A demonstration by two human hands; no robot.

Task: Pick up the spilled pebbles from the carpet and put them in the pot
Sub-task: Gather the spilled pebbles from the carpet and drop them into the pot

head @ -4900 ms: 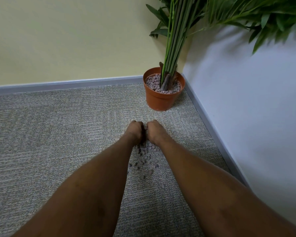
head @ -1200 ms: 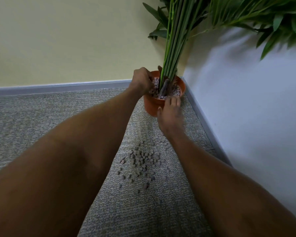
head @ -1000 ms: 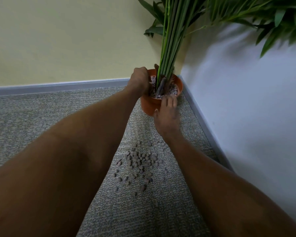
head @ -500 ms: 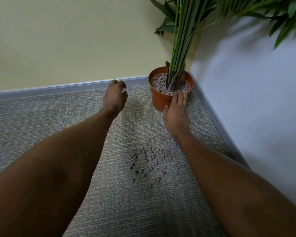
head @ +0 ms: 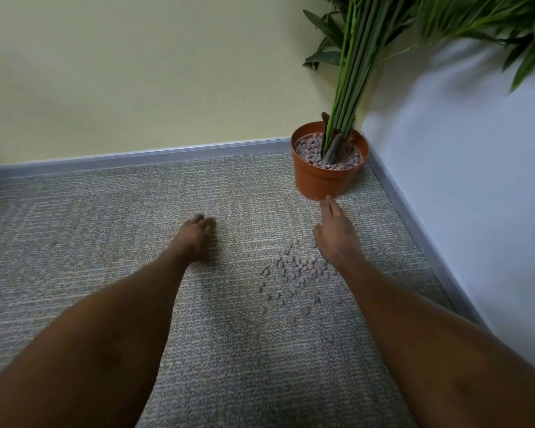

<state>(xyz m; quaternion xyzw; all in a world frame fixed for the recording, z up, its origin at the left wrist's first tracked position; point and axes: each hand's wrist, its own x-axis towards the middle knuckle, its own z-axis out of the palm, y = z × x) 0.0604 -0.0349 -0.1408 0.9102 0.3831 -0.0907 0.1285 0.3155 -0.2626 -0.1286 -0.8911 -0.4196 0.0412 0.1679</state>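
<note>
Both hands are down low over the carpet (head: pixel 105 230), and neither one holds anything that I can see. The left hand (head: pixel 196 239) is a bit blurry. Its fingers are curled in and point down at the floor, so I cannot tell if a small stone hides inside it. It is out to the left, apart from the spilled pebbles (head: pixel 297 276).

The right hand (head: pixel 335 236) is flat and open, with its fingers straight and close together. The fingertips (head: pixel 329 202) point at the pot (head: pixel 323 180) and reach almost to its bottom edge. I cannot tell if they touch it.

The spilled pebbles lie in a loose little heap on the carpet, just beside the right wrist on its left side. A few sit all by themselves around the heap, nearer to the person. The heap lies between the two arms, much closer to the right one.

The pot is orange and stands in the corner where the yellow wall (head: pixel 136 72) meets the pale blue wall (head: pixel 476 180). It is full of pebbles like the ones on the floor. A plant (head: pixel 349 78) with long green stems grows out of the middle of it, and its leaves hang over the top of the corner.
</note>
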